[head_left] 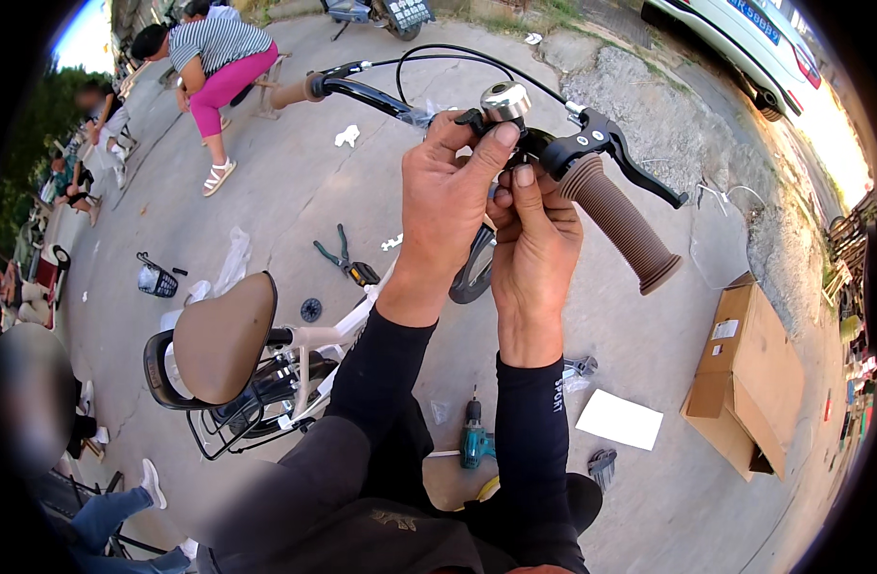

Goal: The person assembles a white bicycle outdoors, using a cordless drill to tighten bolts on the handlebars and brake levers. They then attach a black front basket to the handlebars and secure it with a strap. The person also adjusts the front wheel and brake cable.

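Note:
A silver bicycle bell (pixel 506 99) with a black base sits at the handlebar (pixel 376 99), beside the right-hand grip. My left hand (pixel 445 206) pinches the bell's black base between thumb and fingers. Just below it, my right hand (pixel 537 244) is closed, thumb and fingers pressed together under the bell; what they hold is hidden. Right of my hands are a black brake lever (pixel 606 143) and a ribbed brown grip (pixel 622 225). The white bicycle frame (pixel 343 330) and its brown saddle (pixel 225 337) lie to the left of my forearms.
Pliers (pixel 335 251), a small black basket (pixel 156 277) and clear plastic wrap (pixel 233 263) lie on the left. A cordless drill (pixel 475 442), white sheet (pixel 620 419) and open cardboard box (pixel 745 383) are nearer right. Several people sit at left; a white car (pixel 745 43) stands far right.

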The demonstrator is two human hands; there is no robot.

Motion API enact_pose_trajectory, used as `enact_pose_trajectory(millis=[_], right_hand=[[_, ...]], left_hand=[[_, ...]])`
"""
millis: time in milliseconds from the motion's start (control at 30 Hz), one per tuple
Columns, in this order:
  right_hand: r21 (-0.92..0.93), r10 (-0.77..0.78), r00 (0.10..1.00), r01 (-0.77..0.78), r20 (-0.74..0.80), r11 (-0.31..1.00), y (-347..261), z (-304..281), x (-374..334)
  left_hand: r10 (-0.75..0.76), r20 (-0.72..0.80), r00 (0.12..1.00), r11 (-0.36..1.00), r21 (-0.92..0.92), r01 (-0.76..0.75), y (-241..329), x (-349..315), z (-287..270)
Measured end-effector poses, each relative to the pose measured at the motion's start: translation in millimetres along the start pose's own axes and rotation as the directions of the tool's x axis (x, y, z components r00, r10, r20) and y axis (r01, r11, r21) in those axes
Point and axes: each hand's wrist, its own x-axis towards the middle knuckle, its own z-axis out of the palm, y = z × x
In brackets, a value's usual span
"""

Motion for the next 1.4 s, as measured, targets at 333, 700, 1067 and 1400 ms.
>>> enact_pose_trajectory(millis=[333, 700, 1067, 1400], right_hand=[[0.083, -0.03, 0.999, 0.032, -0.027, 0.996, 2, -5, 4], [0.046, 0.084, 0.984, -0.092, 0.154, 0.995, -24, -31, 43], [0.121, 0.038, 0.978, -0.063, 0.203, 0.991, -21, -32, 32], [0.07, 0.013, 0.994, -0.021, 0.106, 0.997, -7, -36, 35]], left_hand=[[-0.14, 0.122, 0.983, 0.989, 0.063, 0.133, 8, 10, 4], [-0.109, 0.258, 0.96, 0.918, 0.397, -0.002, 6, 17, 4], [-0.14, 0.32, 0.937, 0.942, 0.334, 0.027, 22, 11, 13], [-0.215, 0.409, 0.887, 0.929, 0.365, 0.056, 29, 22, 7]])
